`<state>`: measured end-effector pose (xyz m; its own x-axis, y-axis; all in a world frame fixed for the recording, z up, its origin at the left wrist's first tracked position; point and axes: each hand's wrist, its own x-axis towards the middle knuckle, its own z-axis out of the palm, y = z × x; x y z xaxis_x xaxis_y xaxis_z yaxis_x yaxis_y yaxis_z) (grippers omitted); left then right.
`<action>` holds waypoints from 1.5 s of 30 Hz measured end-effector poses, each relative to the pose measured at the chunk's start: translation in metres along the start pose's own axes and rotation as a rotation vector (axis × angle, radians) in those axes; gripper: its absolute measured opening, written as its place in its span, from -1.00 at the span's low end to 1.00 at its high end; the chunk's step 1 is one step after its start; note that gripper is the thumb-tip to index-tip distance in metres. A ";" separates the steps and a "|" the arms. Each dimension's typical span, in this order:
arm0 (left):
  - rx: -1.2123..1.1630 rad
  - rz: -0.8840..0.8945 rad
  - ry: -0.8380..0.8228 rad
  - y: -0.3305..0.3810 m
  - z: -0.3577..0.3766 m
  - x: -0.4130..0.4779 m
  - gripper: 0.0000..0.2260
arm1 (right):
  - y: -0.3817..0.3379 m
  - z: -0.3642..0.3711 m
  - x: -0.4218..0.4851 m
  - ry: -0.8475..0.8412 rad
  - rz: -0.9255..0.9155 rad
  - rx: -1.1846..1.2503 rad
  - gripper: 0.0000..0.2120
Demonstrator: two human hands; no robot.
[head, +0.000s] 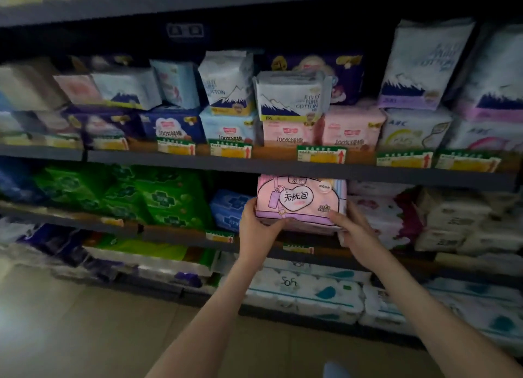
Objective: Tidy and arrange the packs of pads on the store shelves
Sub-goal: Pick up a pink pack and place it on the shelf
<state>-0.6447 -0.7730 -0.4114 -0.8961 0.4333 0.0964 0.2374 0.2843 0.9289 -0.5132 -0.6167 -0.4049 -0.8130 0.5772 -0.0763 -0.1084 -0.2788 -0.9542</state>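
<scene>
Head view looks down 2 bare forearms reaching into a dim store shelf unit. The pink and lilac soft plastic pack of pads with a heart-shaped label (300,198) sits upright at the front of the second shelf from the bottom, label facing out, just under the dark grey shelf board (283,166) above. The left grip (261,226) holds the pack's lower left end and the right grip (349,227) its lower right end. Each is curled closed around the pack, with a thumb lying on the front near the bottom edge. Taking it by both ends seems meant to keep the soft pack square and its face to the aisle while it is lined up.

The pack stands between the blue plastic packs (226,210) on its left and the white packs with dark red floral print (382,210) on its right, so this gap looks like its slot. Whether it rests on the shelf or on another pack beneath cannot be told, as the hands hide its base. A green and yellow price tag (298,248) sits on the shelf edge just below, which suggests the front face is being matched to that marker.

Further left lie the bright green plastic packs (158,199), leaning unevenly. On the shelf above, a white pack with a blue mountain print (291,97) sits slightly tilted on top of pink packs. Both likely need straightening later.
</scene>
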 end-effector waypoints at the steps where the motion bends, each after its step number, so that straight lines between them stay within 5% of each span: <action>1: -0.003 0.015 0.003 0.001 -0.001 0.006 -0.20 | -0.002 0.002 0.004 0.008 -0.008 -0.006 -0.35; 4: 0.017 0.065 -0.028 0.005 0.000 0.023 -0.26 | -0.007 0.007 0.013 0.107 -0.011 0.012 -0.36; 9: 0.036 0.138 -0.127 0.009 0.021 0.038 -0.39 | -0.005 0.001 0.023 0.335 -0.050 -0.188 -0.07; 13: 0.017 0.173 0.036 0.009 0.044 0.037 -0.43 | 0.014 0.000 0.030 0.352 -0.182 -0.413 0.05; 16: 0.034 0.198 0.197 0.020 0.056 0.031 -0.45 | 0.024 -0.006 0.038 0.544 -0.457 -0.592 -0.12; 19: 0.271 0.568 0.335 0.008 0.072 0.031 -0.48 | 0.030 -0.009 0.045 0.704 -0.901 -1.154 -0.52; 22: 0.696 0.879 0.205 -0.018 0.090 0.031 -0.39 | 0.044 -0.011 0.049 0.568 -1.151 -1.571 -0.64; 25: 0.889 0.810 0.087 -0.028 0.099 0.028 -0.25 | 0.052 -0.021 0.055 0.446 -1.065 -1.751 -0.45; 29: 1.074 0.646 -0.083 -0.021 0.104 0.034 -0.22 | 0.053 -0.034 0.064 0.305 -0.709 -1.871 -0.15; 35: 1.093 0.504 -0.285 0.004 0.089 0.021 -0.27 | 0.047 -0.032 0.041 0.173 -0.534 -1.771 -0.21; 41: 0.783 0.885 -0.225 0.063 0.044 -0.009 -0.43 | -0.012 0.002 -0.017 0.253 -0.662 -1.528 -0.39; 45: 0.583 1.112 -0.207 0.148 0.033 -0.020 -0.57 | -0.090 0.008 -0.057 0.511 -0.772 -1.443 -0.61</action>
<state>-0.5788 -0.7111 -0.2877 -0.0462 0.7888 0.6129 0.9964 -0.0073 0.0845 -0.4622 -0.6307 -0.3121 -0.5415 0.4830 0.6881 0.4395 0.8604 -0.2580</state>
